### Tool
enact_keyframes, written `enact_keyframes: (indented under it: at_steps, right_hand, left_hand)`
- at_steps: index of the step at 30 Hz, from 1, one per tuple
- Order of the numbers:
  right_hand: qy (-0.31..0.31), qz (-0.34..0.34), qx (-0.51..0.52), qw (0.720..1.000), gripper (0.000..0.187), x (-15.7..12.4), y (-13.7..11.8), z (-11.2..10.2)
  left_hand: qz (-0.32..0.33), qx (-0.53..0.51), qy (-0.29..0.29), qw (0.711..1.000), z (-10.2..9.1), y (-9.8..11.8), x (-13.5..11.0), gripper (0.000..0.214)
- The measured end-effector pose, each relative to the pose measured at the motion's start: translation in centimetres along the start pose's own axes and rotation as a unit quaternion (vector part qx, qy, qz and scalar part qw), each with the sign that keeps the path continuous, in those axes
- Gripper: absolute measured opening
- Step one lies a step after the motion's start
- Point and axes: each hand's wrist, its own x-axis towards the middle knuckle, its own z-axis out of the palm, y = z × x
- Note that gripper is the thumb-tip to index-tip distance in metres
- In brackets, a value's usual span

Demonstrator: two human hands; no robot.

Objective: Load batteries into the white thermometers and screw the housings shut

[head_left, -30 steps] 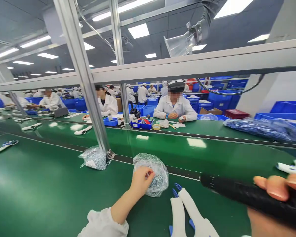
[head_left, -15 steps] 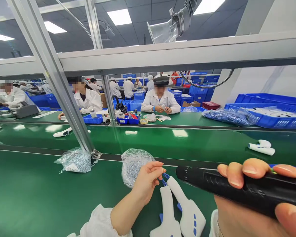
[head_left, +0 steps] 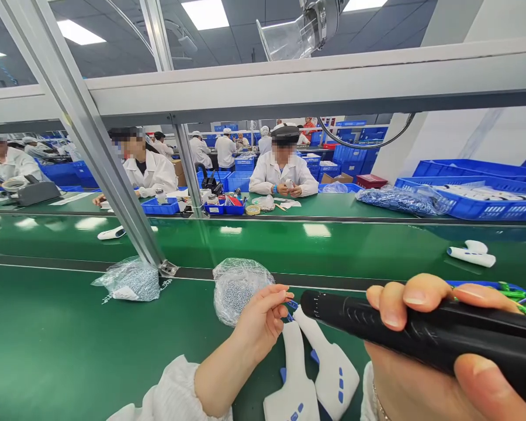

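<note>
While the green desk [head_left: 79, 356] fills the near side, a green belt [head_left: 263, 248] crosses just behind it, left to right. Pale beam [head_left: 289, 88] spans above both; slanted metal upright [head_left: 83, 128] at left, its foot bracketed at the far edge of the desk. Far side of belt: co-worker [head_left: 283, 172] in white coat and dark cap, seated, both hands on something small. Blue crate [head_left: 486, 209] at far right with white pieces in it, blue plastic bundle [head_left: 403, 200] just left of it.

Black tool [head_left: 363, 318], pen-like and thick, is in the right hand [head_left: 421, 371]: fingers over the top, thumb on the near side, firm wrap. Nose points left. Left hand [head_left: 260, 321] is apart from the right, thumb and fingertips drawn close together near the nose; can't tell if anything is pinched there or if they touch the tool.

Two white housings, left one [head_left: 293, 374] and right one [head_left: 335, 374], lie side by side on the desk below the nose, handles away from the wearer, narrow blue ends next to the left fingertips. Clear bag [head_left: 241, 292] of small metallic bits sits just behind the left hand; second bag [head_left: 134, 283] by the upright's foot, a few bits spilled beside it.
</note>
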Motion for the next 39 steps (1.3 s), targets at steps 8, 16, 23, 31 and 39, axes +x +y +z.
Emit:
enact_keyframes:
  at_steps: [8, 16, 23, 31, 39]
  right_hand:
    - [0.009, -0.002, -0.006, 1.000, 0.031, 0.1, 0.0, 0.3]
    - [-0.007, 0.010, -0.002, 1.000, 0.032, 0.1, -0.3, 0.1]
    - [-0.041, 0.025, -0.046, 0.998, 0.036, 1.7, 3.3, -2.1]
    - [-0.129, 0.146, -0.100, 0.976, 0.024, 0.8, 8.5, -1.9]
    - [-0.164, 0.163, -0.117, 0.966, 0.021, 0.4, 9.0, -1.5]
  left_hand:
    - [0.000, 0.000, -0.005, 1.000, -0.3, -0.3, 0.2, 0.011]
    - [0.039, 0.044, 0.014, 0.998, -0.9, -0.7, 0.5, 0.026]
    - [0.266, 0.489, -0.176, 0.812, -2.7, -5.2, 0.3, 0.035]
    - [0.321, 0.708, -0.357, 0.518, -3.1, -8.2, 0.2, 0.058]
    - [0.333, 0.699, -0.354, 0.525, -2.7, -8.3, 0.3, 0.044]
